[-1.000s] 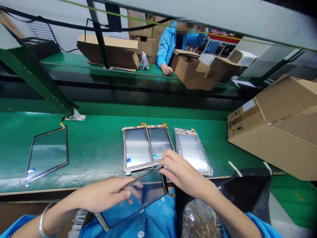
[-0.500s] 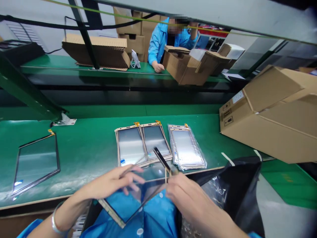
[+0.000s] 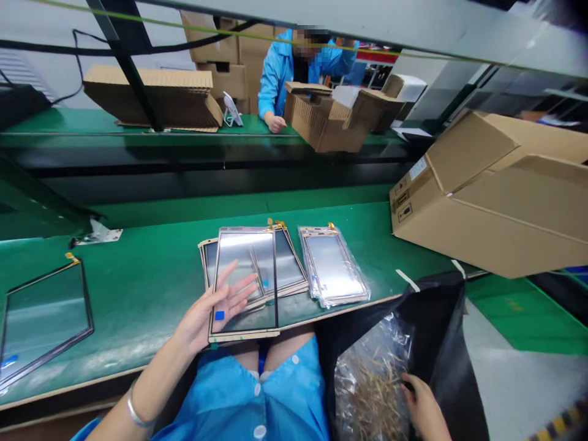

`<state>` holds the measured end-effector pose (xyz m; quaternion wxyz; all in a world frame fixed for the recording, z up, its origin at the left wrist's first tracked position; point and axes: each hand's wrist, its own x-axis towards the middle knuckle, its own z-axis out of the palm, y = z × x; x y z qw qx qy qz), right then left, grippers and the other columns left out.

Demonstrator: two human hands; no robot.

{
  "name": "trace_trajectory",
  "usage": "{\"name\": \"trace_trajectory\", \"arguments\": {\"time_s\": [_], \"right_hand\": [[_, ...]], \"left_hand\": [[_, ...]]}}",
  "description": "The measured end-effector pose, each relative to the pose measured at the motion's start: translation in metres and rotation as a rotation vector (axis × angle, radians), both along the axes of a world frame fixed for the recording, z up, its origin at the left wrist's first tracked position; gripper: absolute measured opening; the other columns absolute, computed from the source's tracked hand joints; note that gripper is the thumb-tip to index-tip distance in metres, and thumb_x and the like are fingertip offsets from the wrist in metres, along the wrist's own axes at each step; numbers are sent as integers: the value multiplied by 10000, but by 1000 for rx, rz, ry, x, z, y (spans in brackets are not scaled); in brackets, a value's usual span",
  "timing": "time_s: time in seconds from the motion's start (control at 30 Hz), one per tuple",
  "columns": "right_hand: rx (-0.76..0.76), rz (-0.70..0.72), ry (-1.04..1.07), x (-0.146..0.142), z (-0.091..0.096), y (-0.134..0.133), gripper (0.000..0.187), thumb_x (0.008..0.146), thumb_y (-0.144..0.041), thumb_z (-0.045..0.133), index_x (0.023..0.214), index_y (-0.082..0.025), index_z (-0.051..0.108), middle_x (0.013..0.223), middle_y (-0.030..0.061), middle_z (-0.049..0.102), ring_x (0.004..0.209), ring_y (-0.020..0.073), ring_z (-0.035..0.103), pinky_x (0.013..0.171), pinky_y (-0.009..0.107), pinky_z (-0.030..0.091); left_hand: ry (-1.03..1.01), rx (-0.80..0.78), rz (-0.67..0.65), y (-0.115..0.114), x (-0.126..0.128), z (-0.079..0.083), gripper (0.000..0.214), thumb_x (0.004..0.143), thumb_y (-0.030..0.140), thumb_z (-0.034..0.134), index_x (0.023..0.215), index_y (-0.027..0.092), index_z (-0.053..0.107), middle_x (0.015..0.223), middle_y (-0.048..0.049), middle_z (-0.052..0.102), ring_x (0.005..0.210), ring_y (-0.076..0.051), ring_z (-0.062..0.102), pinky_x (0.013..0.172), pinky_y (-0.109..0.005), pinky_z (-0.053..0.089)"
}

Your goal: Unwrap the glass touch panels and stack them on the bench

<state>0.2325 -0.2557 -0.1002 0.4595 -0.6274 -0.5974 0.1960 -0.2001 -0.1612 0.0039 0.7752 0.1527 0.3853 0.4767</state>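
My left hand (image 3: 209, 309) holds up a transparent glass panel (image 3: 245, 282) with a tan border and a small blue tab, fingers spread flat behind the glass. The panel hovers over two stacks of similar panels (image 3: 285, 263) on the green bench (image 3: 151, 275). A third stack in clear plastic wrap (image 3: 331, 266) lies just to the right. My right hand (image 3: 425, 410) is low at the right, inside the mouth of a black bag (image 3: 441, 343) holding clear film scraps (image 3: 372, 392); its fingers are mostly hidden.
A single dark-framed panel (image 3: 43, 321) lies at the bench's left. A large cardboard box (image 3: 487, 190) sits at the right. Across the conveyor, a person in a blue coat (image 3: 280, 73) handles a cardboard carton (image 3: 321, 119); a stack of flat cardboard (image 3: 156, 95) lies beyond.
My left hand has turned the panel upright and lifted it over the stacks. My right hand let go of it and dropped down to the black bag.
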Motion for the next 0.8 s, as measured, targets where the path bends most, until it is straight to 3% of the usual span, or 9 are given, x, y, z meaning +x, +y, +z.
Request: {"name": "trace_trajectory", "arguments": {"time_s": [0.07, 0.13, 0.23, 0.33, 0.5, 0.63, 0.8], "right_hand": [[-8, -80, -37, -40, -1, 9, 186, 773, -380, 624, 726, -211, 685, 698, 35, 645, 558, 206, 608, 423, 300, 492], [-34, -46, -5, -91, 15, 19, 180, 839, -330, 565, 835, -206, 695, 797, 60, 673, 648, 200, 639, 551, 314, 541], [-114, 230, 236, -163, 53, 35, 160, 877, -259, 529, 862, -198, 676, 779, 39, 656, 642, 155, 622, 604, 270, 534], [-112, 341, 363, -205, 74, 45, 86, 848, -225, 567, 854, -194, 646, 785, 24, 633, 678, 143, 608, 602, 237, 511], [-105, 299, 360, -218, 71, 46, 61, 840, -193, 569, 785, -196, 596, 757, 9, 586, 671, 132, 575, 575, 219, 481], [-67, 296, 216, -217, 70, 47, 111, 860, -184, 544, 752, -202, 565, 745, 9, 561, 650, 133, 541, 569, 231, 461], [-42, 512, 143, -218, 91, 45, 136, 901, -180, 474, 785, -208, 539, 790, 20, 538, 687, 134, 537, 583, 237, 451]], "left_hand": [[-25, 66, -9, -4, 4, 1, 656, 939, 277, 490, 1490, 340, 142, 1294, -77, 616, 1177, -206, 583, 1010, -355, 411], [-33, 115, 0, -8, 9, 2, 663, 939, 307, 487, 1489, 365, 121, 1301, -73, 611, 1186, -223, 574, 1042, -414, 371], [-23, 155, 41, -16, 16, 5, 631, 940, 312, 489, 1477, 386, 166, 1314, -63, 602, 1200, -238, 562, 1018, -423, 396], [0, 179, 63, -23, 19, 8, 586, 930, 312, 512, 1452, 391, 259, 1313, -50, 604, 1204, -240, 559, 990, -396, 429], [19, 206, 51, -30, 18, 7, 478, 892, 330, 574, 1358, 331, 465, 1351, -66, 571, 1244, -281, 516, 988, -409, 439], [6, 229, 55, -31, 18, 5, 429, 900, 348, 557, 1325, 318, 508, 1388, -72, 533, 1266, -302, 490, 1011, -442, 416], [33, 244, 20, -29, 16, 0, 411, 908, 317, 555, 1315, 300, 503, 1446, -88, 464, 1267, -310, 489, 1004, -448, 416]]}}
